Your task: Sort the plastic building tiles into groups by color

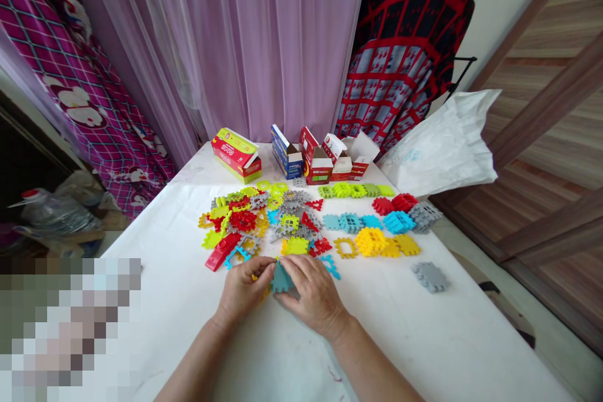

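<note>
Left hand [244, 287], fingers pinched together, holds the left edge of a teal block [281, 279] at the front of the white surface [268, 358]; the right hand [315, 290], fingers curled, grips its other side. Beyond lies a mixed pile of toy pieces [244, 220]; rightward, yellow blocks [371, 242], then a gray block [430, 277].
</note>
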The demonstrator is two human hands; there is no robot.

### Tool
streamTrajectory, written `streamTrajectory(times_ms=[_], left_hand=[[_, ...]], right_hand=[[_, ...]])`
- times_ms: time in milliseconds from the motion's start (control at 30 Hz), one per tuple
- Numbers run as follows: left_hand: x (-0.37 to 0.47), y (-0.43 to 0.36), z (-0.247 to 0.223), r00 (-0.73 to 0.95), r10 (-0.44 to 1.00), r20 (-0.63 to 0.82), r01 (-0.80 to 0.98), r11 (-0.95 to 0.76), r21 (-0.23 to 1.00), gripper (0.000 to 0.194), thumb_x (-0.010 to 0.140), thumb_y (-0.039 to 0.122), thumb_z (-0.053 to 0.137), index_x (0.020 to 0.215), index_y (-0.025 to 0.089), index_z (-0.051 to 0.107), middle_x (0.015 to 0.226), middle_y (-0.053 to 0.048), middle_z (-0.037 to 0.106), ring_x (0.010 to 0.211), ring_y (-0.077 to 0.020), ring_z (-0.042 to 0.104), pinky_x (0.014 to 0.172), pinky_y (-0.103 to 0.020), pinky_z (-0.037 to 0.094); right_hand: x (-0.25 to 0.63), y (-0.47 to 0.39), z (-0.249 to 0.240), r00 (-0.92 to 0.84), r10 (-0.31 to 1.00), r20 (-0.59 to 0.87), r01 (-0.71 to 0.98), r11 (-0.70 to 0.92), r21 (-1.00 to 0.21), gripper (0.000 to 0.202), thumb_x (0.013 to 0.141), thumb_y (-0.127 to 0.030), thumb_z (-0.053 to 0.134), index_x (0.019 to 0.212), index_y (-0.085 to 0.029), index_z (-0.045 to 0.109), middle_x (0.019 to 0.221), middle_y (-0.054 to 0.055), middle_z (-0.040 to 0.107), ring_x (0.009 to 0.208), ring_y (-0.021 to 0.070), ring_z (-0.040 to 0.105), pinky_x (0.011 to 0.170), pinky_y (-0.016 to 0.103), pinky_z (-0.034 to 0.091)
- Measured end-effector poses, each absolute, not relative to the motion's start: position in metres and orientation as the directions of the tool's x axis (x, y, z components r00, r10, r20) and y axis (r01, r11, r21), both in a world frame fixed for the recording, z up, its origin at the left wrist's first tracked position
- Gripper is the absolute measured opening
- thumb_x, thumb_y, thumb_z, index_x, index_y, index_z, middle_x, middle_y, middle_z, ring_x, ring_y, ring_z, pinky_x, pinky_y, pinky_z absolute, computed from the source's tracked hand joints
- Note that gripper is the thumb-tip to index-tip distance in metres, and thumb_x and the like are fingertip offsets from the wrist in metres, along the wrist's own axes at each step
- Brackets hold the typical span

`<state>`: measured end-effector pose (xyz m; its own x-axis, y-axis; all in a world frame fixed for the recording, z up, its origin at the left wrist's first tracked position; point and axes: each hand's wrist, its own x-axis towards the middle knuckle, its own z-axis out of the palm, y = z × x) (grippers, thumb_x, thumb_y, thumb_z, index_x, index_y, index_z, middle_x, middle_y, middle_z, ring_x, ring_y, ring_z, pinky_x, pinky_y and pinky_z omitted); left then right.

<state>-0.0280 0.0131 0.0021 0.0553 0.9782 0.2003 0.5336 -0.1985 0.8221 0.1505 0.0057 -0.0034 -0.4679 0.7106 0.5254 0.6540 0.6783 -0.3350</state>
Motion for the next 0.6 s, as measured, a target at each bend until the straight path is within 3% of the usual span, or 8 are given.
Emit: streamTrajectory(times_ms=[133, 300, 500, 600], left_hand=[[-0.031, 0.013, 0.004, 0.015, 0.97, 0.242, 0.549, -0.21, 0.809, 0.032, 0.083, 0.043, 0.052, 0.092, 0.021, 0.073, 0.073, -0.002, 0.075, 0.062, -0.0143, 0.066, 0.059, -0.023, 0.052], [-0.034, 0.013, 0.005, -0.018, 0.958, 0.287, 0.586, -0.222, 0.779, 0.037, 0.088, 0.045, 0.046, 0.098, 0.02, 0.071, 0.077, -0.004, 0.076, 0.06, -0.0142, 0.067, 0.058, -0.024, 0.053], [-0.033, 0.014, -0.003, 0.067, 0.917, 0.394, 0.654, -0.338, 0.677, 0.032, 0.09, 0.04, 0.045, 0.095, 0.022, 0.07, 0.081, -0.003, 0.077, 0.069, -0.0149, 0.072, 0.061, -0.022, 0.055], [-0.035, 0.015, -0.005, 0.077, 0.904, 0.422, 0.675, -0.358, 0.645, 0.03, 0.091, 0.038, 0.045, 0.095, 0.022, 0.07, 0.08, -0.002, 0.077, 0.066, -0.014, 0.072, 0.06, -0.02, 0.055]], right_hand=[[0.163, 0.012, -0.001, -0.398, 0.731, 0.554, 0.684, 0.639, -0.352, 0.059, 0.076, -0.026, 0.07, 0.131, -0.02, 0.05, 0.12, 0.01, 0.063, 0.108, 0.0263, 0.056, 0.095, 0.042, 0.045], [0.218, 0.068, 0.035, -0.194, 0.858, 0.475, 0.795, 0.421, -0.436, 0.068, 0.074, -0.028, 0.068, 0.137, -0.025, 0.044, 0.117, 0.007, 0.064, 0.107, 0.027, 0.055, 0.094, 0.042, 0.043], [0.255, 0.137, 0.06, -0.341, 0.932, 0.12, 0.921, 0.357, -0.156, 0.076, 0.069, -0.025, 0.069, 0.141, -0.024, 0.042, 0.122, 0.007, 0.062, 0.119, 0.0297, 0.046, 0.097, 0.041, 0.033], [0.257, 0.147, 0.049, -0.375, 0.927, 0.011, 0.923, 0.374, -0.093, 0.078, 0.069, -0.025, 0.069, 0.142, -0.025, 0.04, 0.123, 0.008, 0.06, 0.119, 0.0282, 0.046, 0.097, 0.039, 0.03]])
